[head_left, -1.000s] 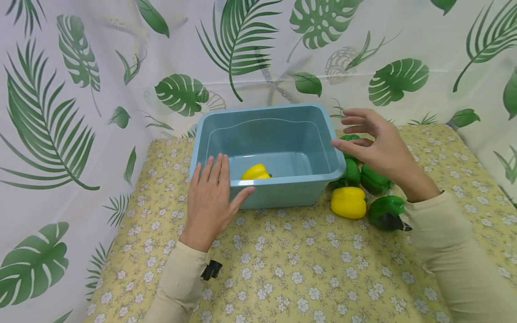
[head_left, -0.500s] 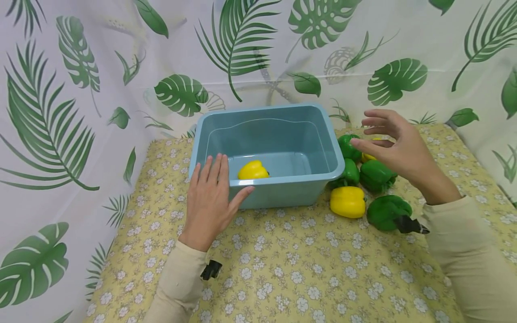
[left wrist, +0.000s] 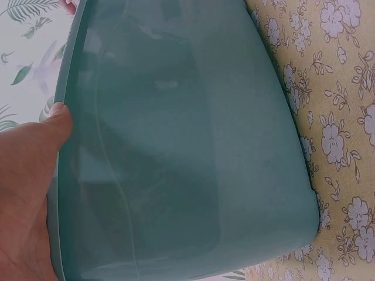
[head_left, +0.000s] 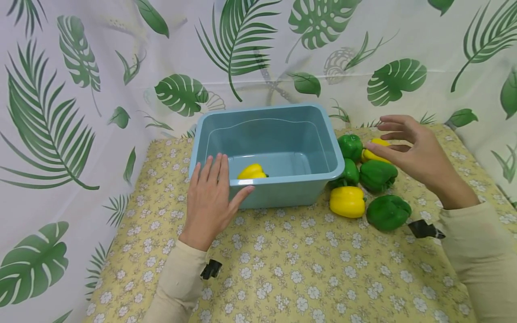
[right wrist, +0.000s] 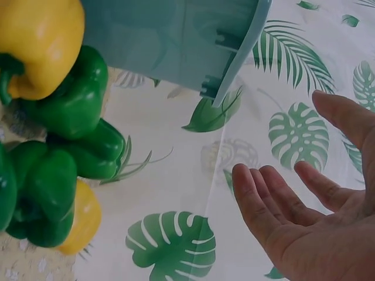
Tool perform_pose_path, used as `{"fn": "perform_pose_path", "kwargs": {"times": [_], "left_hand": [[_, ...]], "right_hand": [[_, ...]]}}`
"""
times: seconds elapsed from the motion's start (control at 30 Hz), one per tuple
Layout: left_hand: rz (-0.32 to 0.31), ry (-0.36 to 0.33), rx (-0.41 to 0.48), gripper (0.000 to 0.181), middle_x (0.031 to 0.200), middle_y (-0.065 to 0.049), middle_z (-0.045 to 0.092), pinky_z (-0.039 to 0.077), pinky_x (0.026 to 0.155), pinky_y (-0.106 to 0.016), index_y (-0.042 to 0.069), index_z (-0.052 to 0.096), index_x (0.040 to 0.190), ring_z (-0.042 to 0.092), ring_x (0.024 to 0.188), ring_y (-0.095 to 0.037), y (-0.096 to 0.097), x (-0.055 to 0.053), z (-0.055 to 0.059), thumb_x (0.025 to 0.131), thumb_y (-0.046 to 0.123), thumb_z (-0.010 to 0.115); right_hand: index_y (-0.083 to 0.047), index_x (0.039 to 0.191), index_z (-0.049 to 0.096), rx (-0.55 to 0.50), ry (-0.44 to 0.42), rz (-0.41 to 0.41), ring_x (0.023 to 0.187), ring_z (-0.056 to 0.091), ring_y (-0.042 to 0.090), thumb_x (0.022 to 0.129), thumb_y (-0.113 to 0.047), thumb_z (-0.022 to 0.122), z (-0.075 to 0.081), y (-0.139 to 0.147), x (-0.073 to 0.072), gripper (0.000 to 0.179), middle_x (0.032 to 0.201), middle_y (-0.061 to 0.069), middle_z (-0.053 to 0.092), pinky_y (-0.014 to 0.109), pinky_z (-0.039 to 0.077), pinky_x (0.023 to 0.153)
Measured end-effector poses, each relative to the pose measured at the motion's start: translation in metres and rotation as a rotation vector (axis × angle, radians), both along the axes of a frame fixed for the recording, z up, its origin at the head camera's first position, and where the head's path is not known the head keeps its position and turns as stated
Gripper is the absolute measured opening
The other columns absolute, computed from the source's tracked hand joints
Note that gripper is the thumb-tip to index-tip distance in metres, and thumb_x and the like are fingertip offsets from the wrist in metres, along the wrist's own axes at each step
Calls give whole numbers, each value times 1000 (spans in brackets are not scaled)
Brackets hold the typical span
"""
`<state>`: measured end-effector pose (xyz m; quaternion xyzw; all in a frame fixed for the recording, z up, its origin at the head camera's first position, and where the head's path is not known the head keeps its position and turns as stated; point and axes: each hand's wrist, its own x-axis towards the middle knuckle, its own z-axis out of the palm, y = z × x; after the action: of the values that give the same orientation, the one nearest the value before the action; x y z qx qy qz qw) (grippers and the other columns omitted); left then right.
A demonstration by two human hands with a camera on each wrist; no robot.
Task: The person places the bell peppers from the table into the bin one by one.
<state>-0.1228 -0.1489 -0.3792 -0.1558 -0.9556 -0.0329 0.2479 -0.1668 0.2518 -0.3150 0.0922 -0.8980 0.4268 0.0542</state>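
Observation:
A blue plastic tub (head_left: 278, 194) stands on the table with one yellow bell pepper (head_left: 252, 172) inside, partly hidden by the front rim. My left hand (head_left: 209, 204) rests at the tub's front left corner, its fingers straight over the rim; the thumb (left wrist: 57, 122) lies along the rim in the left wrist view. Holding nothing, my right hand (head_left: 420, 152) is raised with parted, slightly bent fingers. It partly covers a yellow bell pepper (head_left: 373, 156) at the back of a group. Several green bell peppers (head_left: 377, 175) and another yellow pepper (head_left: 347, 202) belong to that group.
The peppers lie along the tub's right side, with a green one (head_left: 388, 212) at the front right. A yellow flowered cloth (head_left: 291, 264) covers the table. White leaf-print fabric (head_left: 258, 58) hangs behind and at both sides.
My right hand has moved right, away from the tub's right rim, uncovering more of the peppers. The yellow pepper in the tub has rocked slightly. My left hand has kept its place.

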Motion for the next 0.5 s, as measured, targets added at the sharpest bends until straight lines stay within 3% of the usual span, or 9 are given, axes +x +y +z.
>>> {"fn": "perform_pose_path", "kwargs": {"times": [0.5], "left_hand": [[-3, -8, 8, 91, 144, -19, 41, 21, 114, -47, -2, 35, 144, 36, 134, -34, 0, 0, -1, 88, 69, 42]], "right_hand": [[-18, 143, 41, 43, -34, -22, 102, 47, 0, 87, -27, 69, -12, 23, 7, 63, 135, 14, 46, 6, 40, 74]]}}
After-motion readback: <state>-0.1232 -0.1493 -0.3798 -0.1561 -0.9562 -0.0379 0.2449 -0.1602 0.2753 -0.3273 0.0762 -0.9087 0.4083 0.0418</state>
